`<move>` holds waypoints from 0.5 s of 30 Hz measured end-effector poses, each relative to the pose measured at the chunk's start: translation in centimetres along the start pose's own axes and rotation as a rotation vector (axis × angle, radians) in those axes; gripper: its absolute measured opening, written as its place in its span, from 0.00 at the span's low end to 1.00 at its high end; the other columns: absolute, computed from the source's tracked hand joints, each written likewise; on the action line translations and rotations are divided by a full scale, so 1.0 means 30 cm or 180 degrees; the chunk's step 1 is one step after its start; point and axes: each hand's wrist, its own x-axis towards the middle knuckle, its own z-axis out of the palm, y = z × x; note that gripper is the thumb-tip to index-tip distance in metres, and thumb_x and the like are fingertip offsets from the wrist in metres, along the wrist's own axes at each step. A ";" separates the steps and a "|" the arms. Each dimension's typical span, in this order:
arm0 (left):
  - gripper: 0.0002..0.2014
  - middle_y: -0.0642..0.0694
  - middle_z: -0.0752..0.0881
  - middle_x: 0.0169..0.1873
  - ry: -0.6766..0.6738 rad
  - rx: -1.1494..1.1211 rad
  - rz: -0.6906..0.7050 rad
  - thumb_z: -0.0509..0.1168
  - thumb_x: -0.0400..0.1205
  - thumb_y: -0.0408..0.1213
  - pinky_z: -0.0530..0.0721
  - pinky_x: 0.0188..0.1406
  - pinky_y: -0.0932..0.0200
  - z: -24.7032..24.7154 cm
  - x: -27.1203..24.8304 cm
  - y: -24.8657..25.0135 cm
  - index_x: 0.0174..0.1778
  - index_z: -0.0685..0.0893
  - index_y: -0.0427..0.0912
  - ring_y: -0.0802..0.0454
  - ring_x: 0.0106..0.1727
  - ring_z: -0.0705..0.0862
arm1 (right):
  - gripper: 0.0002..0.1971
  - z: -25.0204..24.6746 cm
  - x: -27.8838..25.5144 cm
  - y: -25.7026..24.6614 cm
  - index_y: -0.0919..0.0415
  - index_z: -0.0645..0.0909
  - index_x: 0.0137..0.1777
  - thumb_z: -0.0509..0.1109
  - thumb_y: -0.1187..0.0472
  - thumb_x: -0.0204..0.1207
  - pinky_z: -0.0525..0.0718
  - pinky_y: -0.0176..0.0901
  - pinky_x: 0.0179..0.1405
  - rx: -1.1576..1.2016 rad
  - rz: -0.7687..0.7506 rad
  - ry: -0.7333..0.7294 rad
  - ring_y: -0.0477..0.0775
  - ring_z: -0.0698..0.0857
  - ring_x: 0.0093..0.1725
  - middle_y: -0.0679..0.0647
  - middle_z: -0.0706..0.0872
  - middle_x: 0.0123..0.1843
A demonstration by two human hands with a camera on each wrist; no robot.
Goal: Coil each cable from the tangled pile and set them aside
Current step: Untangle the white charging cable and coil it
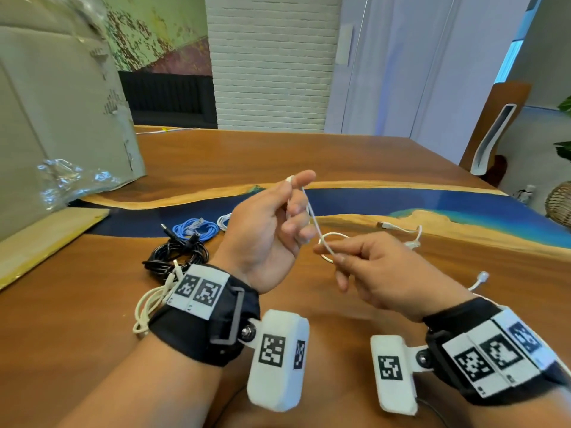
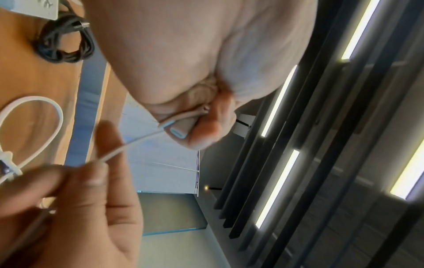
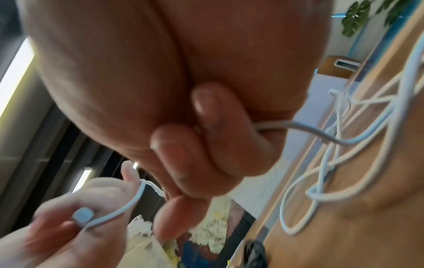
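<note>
A thin white cable [image 1: 312, 216] stretches between both hands above the wooden table [image 1: 309, 156]. My left hand [image 1: 296, 181] is raised and pinches the cable's plug end [image 2: 177, 133] between thumb and forefinger. Lower and to the right, my right hand [image 1: 331, 254] pinches the same cable where it forms a small loop [image 1: 330, 245]. The cable's loose remainder [image 3: 332, 163] lies tangled on the table to the right, with a USB plug [image 1: 383, 224] showing. Coiled cables lie at left: blue [image 1: 194, 230], black [image 1: 176, 254] and cream [image 1: 148, 307].
A large cardboard box [image 1: 61, 103] with plastic wrap stands at the left, on a flat cardboard sheet [image 1: 46, 239]. A small white coil [image 1: 224, 220] shows behind my left hand. A blue resin strip [image 1: 401, 200] crosses the table. A chair [image 1: 494, 128] stands at the far right.
</note>
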 end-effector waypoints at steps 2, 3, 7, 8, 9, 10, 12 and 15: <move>0.17 0.46 0.83 0.34 0.0094 -0.0054 0.0144 0.51 0.94 0.36 0.93 0.43 0.50 -0.004 0.008 -0.008 0.69 0.80 0.33 0.53 0.30 0.84 | 0.15 0.017 -0.010 -0.028 0.55 0.92 0.55 0.62 0.58 0.91 0.80 0.33 0.37 -0.0541 -0.0105 -0.0366 0.36 0.82 0.29 0.48 0.87 0.30; 0.17 0.43 0.87 0.39 0.0113 0.0018 0.0176 0.52 0.94 0.35 0.93 0.52 0.44 -0.006 0.011 -0.015 0.71 0.79 0.32 0.49 0.36 0.89 | 0.18 0.023 -0.016 -0.041 0.59 0.92 0.46 0.63 0.55 0.91 0.83 0.38 0.49 -0.0778 -0.0219 -0.0499 0.33 0.87 0.39 0.47 0.88 0.29; 0.15 0.41 0.92 0.49 0.0143 0.1211 0.0090 0.52 0.94 0.32 0.92 0.52 0.45 -0.013 0.014 -0.038 0.72 0.79 0.37 0.42 0.45 0.93 | 0.18 0.030 -0.041 -0.078 0.54 0.92 0.41 0.67 0.49 0.87 0.83 0.41 0.38 -0.0406 -0.0535 -0.0668 0.48 0.79 0.27 0.52 0.81 0.24; 0.14 0.41 0.92 0.47 0.0117 0.1637 0.0001 0.53 0.94 0.31 0.92 0.42 0.49 -0.015 0.010 -0.041 0.71 0.79 0.36 0.44 0.39 0.92 | 0.16 0.020 -0.045 -0.077 0.56 0.93 0.42 0.69 0.50 0.85 0.77 0.38 0.31 -0.0133 -0.0582 -0.0519 0.46 0.72 0.24 0.51 0.77 0.23; 0.14 0.41 0.91 0.43 0.0024 0.2062 -0.0119 0.53 0.93 0.30 0.89 0.33 0.54 -0.016 0.005 -0.045 0.70 0.80 0.36 0.45 0.32 0.89 | 0.16 0.005 -0.048 -0.072 0.59 0.93 0.42 0.69 0.51 0.83 0.74 0.38 0.28 0.0135 -0.0611 -0.0299 0.44 0.69 0.23 0.48 0.75 0.22; 0.14 0.41 0.89 0.38 -0.0145 0.2445 -0.0249 0.54 0.92 0.30 0.84 0.27 0.55 -0.016 -0.001 -0.050 0.66 0.83 0.35 0.47 0.27 0.84 | 0.17 -0.013 -0.050 -0.066 0.63 0.92 0.41 0.68 0.52 0.81 0.72 0.41 0.27 0.0389 -0.0629 -0.0071 0.43 0.68 0.21 0.46 0.74 0.21; 0.14 0.41 0.80 0.26 -0.0503 0.2859 -0.0486 0.54 0.92 0.33 0.75 0.24 0.55 -0.014 -0.012 -0.061 0.56 0.86 0.33 0.50 0.20 0.73 | 0.19 -0.045 -0.046 -0.048 0.67 0.90 0.42 0.68 0.51 0.79 0.66 0.49 0.24 0.0747 -0.0621 0.0275 0.47 0.66 0.21 0.50 0.73 0.21; 0.17 0.46 0.63 0.20 -0.0629 0.2597 -0.0714 0.53 0.90 0.33 0.63 0.22 0.57 -0.010 -0.018 -0.048 0.47 0.87 0.34 0.51 0.20 0.59 | 0.18 -0.055 -0.037 -0.025 0.65 0.91 0.42 0.70 0.48 0.76 0.64 0.38 0.21 0.0707 -0.0665 0.0605 0.47 0.66 0.21 0.54 0.75 0.23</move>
